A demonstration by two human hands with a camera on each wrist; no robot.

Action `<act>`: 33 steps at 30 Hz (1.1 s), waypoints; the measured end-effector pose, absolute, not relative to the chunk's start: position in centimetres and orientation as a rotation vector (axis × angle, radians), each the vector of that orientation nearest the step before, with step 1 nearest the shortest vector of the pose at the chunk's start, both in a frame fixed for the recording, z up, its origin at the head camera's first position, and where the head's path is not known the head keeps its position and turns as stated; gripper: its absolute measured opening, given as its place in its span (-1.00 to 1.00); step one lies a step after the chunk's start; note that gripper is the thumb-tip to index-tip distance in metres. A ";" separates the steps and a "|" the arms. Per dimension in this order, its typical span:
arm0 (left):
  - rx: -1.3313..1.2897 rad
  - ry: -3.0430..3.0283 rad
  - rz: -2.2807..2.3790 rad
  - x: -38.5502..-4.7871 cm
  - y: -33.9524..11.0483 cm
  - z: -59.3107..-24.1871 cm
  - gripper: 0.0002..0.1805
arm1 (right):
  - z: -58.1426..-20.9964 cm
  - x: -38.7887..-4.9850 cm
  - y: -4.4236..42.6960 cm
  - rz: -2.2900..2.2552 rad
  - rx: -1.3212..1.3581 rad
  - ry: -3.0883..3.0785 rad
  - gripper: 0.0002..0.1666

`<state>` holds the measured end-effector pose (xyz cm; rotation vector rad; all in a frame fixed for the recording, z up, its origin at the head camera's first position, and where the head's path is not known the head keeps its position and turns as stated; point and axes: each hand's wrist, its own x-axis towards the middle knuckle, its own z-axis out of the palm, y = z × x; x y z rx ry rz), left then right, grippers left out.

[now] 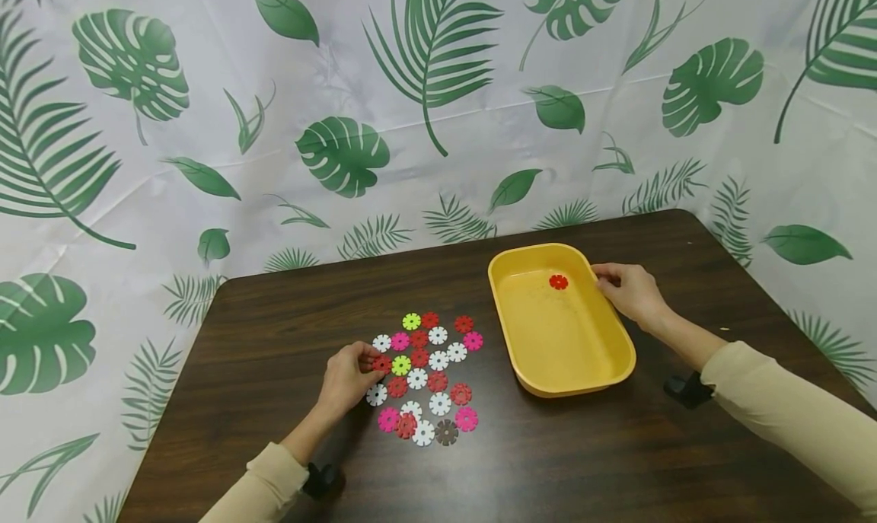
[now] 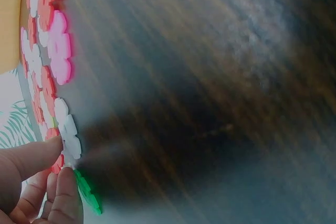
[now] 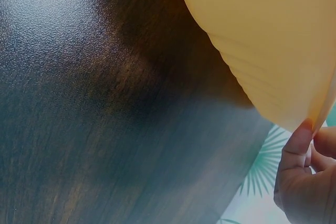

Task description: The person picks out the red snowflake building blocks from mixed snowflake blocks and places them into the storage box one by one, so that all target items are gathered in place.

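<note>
While the left hand [image 1: 346, 376] pinches a red, notched, round plastic disc [image 1: 381, 365] well left of the yellow rectangular plastic tub [image 1: 565, 333], multicoloured notched plastic discs [image 1: 437, 381] lie clustered left of the tub; another red disc [image 1: 558, 282] lies inside the tub, toward its far end; the right hand [image 1: 633, 293] grips the tub's right rim.

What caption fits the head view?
Left hand at a cluster of flower-shaped discs, right hand gripping a yellow tray holding one red disc.
</note>
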<state>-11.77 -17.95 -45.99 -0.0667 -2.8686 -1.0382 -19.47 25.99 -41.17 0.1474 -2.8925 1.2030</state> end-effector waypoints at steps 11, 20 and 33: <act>-0.057 -2.810 -1.140 -12.0 -18.0 -46.5 -0.71 | -41.1 -19.5 26.0 1.209 0.143 -2.894 -0.57; -0.022 -2.790 -1.190 -12.0 -18.0 -46.7 -0.72 | -41.2 -19.5 26.0 1.208 0.142 -2.891 -0.57; 0.007 -2.764 -1.240 -12.0 -17.9 -46.5 -0.76 | -41.2 -19.4 25.9 1.204 0.158 -2.884 -0.57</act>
